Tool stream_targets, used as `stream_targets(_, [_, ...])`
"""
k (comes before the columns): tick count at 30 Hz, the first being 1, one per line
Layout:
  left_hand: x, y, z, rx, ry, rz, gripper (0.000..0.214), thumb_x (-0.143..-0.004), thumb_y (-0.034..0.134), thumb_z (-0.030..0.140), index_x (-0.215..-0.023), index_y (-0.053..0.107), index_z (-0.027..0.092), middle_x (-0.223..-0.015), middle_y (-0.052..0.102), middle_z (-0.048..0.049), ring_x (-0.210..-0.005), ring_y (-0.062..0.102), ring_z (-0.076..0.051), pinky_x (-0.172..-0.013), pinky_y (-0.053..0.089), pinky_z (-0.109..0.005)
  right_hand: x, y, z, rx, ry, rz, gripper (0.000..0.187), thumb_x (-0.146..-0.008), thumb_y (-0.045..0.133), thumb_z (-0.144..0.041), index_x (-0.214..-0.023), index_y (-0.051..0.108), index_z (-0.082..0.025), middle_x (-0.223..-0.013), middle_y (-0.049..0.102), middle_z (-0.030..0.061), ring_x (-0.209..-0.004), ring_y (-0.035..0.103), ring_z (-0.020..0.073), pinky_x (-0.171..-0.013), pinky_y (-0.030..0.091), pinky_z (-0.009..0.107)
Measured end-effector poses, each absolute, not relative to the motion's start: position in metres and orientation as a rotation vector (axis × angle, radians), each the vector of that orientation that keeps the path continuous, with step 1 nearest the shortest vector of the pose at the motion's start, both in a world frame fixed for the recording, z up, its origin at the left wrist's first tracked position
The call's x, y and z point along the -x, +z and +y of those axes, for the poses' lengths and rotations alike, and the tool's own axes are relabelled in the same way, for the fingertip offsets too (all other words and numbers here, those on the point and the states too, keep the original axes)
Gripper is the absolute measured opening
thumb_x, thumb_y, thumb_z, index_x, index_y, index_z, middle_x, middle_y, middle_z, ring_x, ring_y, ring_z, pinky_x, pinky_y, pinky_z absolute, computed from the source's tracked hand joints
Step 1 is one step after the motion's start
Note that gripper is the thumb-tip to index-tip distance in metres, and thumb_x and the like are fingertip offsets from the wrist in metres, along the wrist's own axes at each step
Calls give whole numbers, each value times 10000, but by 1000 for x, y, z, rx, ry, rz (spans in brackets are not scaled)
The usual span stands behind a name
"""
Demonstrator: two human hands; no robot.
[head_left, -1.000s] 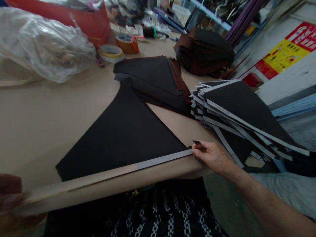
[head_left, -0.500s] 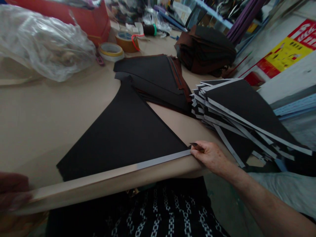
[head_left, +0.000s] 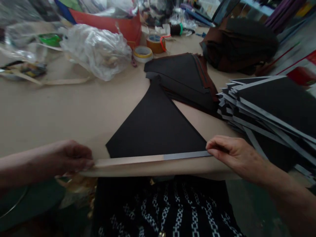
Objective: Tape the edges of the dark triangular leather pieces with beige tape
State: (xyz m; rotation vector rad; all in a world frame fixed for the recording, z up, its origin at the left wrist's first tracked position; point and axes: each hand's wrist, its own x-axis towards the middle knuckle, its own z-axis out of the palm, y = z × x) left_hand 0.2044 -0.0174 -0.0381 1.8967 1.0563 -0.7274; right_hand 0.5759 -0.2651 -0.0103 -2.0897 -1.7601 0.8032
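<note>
"The strip (head_left: 153, 159), which way?"

"Crosswise, long axis left to right, just along the near edge of a black sheet (head_left: 155, 131). Tan toward the left, grey toward the right."

"And the hands?"

"Both closed on it: left hand (head_left: 74, 156) on the tan part, right hand (head_left: 234, 152) at the grey end."

"Around it?"

"Desk (head_left: 49, 112) underneath, black stack (head_left: 271, 108) just right, plastic bag (head_left: 96, 52) farther off."
</note>
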Motion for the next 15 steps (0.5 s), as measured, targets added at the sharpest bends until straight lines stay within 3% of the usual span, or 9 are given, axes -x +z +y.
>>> stream_targets(6, [-192,-23,-17,-1669,-669,1006,357,-754,561,485,-696,591,134,-595,431,10,-538,369,-98,-508,268,-229,-572,-48,-252,1924,930,-1832,161,-817,512,-261,-702,622,-235,-695,602,14,-621,572,146,-574,423,268])
stream_targets(11, [-183,-16,-13,-1668,-623,1045,314,-721,603,446,-751,651,137,-618,492,-13,-556,412,-109,-516,305,-232,-578,-53,-251,1974,927,-1784,172,-784,547,-322,-630,611,-277,-630,596,49,-532,561,167,-495,427,301])
stream_targets(15, [-167,-7,-6,-1738,-597,1144,308,-704,604,437,-728,662,136,-605,512,-15,-541,404,-106,-509,289,-232,-584,-58,-257,2002,983,-1770,150,-784,585,-384,-671,637,-301,-689,619,86,-595,602,180,-545,465,301])
